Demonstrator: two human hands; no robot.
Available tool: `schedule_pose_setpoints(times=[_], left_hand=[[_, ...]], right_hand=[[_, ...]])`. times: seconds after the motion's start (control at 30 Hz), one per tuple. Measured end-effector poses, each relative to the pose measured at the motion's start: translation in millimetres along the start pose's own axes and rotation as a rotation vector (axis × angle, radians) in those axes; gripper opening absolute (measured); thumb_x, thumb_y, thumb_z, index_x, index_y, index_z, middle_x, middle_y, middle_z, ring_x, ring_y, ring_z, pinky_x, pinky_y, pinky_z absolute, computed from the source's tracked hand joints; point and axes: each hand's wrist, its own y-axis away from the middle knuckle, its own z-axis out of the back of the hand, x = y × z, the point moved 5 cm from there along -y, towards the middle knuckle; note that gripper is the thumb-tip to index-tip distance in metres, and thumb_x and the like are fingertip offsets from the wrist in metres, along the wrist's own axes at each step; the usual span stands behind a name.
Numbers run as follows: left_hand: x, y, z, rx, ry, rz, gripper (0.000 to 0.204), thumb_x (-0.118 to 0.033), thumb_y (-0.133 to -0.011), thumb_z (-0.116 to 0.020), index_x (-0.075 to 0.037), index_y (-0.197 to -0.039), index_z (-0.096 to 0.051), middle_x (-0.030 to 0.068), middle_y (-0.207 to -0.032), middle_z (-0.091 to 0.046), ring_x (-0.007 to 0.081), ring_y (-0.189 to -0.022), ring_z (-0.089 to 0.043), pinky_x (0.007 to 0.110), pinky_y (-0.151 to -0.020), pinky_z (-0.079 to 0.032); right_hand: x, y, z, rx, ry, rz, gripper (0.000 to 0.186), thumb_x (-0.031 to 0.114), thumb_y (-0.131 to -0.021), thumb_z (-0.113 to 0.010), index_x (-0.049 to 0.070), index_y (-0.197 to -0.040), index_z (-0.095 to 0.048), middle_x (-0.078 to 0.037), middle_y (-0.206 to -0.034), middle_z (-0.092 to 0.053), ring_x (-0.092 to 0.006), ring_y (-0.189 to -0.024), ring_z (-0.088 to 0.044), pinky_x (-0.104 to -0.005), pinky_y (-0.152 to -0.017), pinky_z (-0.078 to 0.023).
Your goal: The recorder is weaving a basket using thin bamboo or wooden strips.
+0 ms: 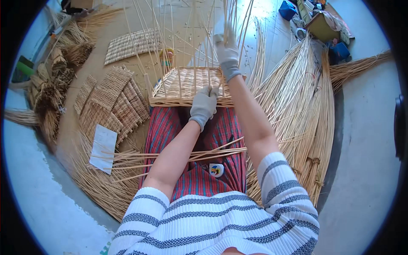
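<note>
My left hand (204,107) is closed on the basket (172,102) at five o'clock, its sturdiest edge, I judge, light yet springy; my blurred right hand's (228,50) grip I can't tell

Clock centred on the woven tray (171,102) before me.
- Twelve: upright canes (194,51), fencing the far side; only narrow slots between stems.
- One to two: my right hand (226,53), raised among canes, filling that approach.
- Five: my left hand (204,106), closing part of the front rim.
- Six: loose rods (227,151) across my lap, a low barrier.
- Seven: open gap over the striped cloth (163,127), between front rim and left forearm; passable.
- Nine: flat woven panels (111,91), low; room above.
- Three: broad stalk bundle (297,97), crowding the side.
</note>
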Motion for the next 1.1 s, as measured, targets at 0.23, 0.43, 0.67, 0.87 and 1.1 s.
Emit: schedule_pose_setpoints(times=[0.23,0.43,0.67,0.87,1.1], left_hand=[[13.2,-3.0,-5.6,0.052,0.183,0.008,0.02,-0.025,-0.103,-0.074,-0.008,-0.096,-0.066,0.001,-0.059,-0.057,0.012,-0.038,-0.05,0.033,-0.032,-0.039],[6.3,-2.6,-4.2,0.079,0.118,0.062,0.037,-0.039,-0.095,-0.084,-0.006,-0.093,-0.066,0.0008,-0.058,-0.056,0.0112,-0.038,-0.049,0.033,-0.033,-0.039],[1.0,0.1,0.1,0.126,0.109,-0.038,0.041,-0.042,-0.098,-0.08,-0.005,-0.109,-0.065,0.0058,-0.072,-0.064,0.014,-0.047,-0.055,0.035,-0.039,-0.041],[12.4,63.5,58.5,0.082,-0.036,-0.488,0.04,-0.037,-0.101,-0.075,-0.008,-0.129,-0.069,0.0116,-0.105,-0.076,0.0205,-0.086,-0.073,0.041,-0.072,-0.059],[27.5,130.1,178.8,-0.19,-0.791,-0.704,0.017,-0.02,-0.094,-0.072,-0.014,-0.109,-0.078,0.0083,-0.095,-0.077,0.0284,-0.09,-0.075,0.042,-0.093,-0.057]], right_hand=[[2.2,105.3,124.2,-0.325,-0.412,-0.119,0.029,0.024,-0.114,-0.045,0.004,-0.103,-0.064,0.003,-0.063,-0.044,-0.009,-0.051,-0.042,-0.0291,-0.045,-0.038],[-26.6,164.0,155.0,-0.434,-0.499,-0.347,0.036,0.038,-0.116,-0.043,0.01,-0.094,-0.053,0.0,-0.056,-0.039,-0.0127,-0.043,-0.038,-0.0321,-0.043,-0.039],[18.8,154.7,168.5,-0.151,-0.32,-0.512,0.037,0.037,-0.115,-0.048,0.005,-0.107,-0.065,-0.007,-0.081,-0.066,-0.0235,-0.076,-0.067,-0.0383,-0.071,-0.059],[79.4,248.5,140.9,0.867,0.587,0.406,0.017,0.019,-0.085,-0.084,0.01,-0.098,-0.076,-0.01,-0.102,-0.072,-0.0303,-0.102,-0.068,-0.0454,-0.09,-0.054],[89.8,200.4,170.9,0.143,0.75,0.217,0.012,0.011,-0.086,-0.081,0.008,-0.092,-0.072,-0.009,-0.091,-0.072,-0.0294,-0.089,-0.068,-0.0432,-0.085,-0.053]])
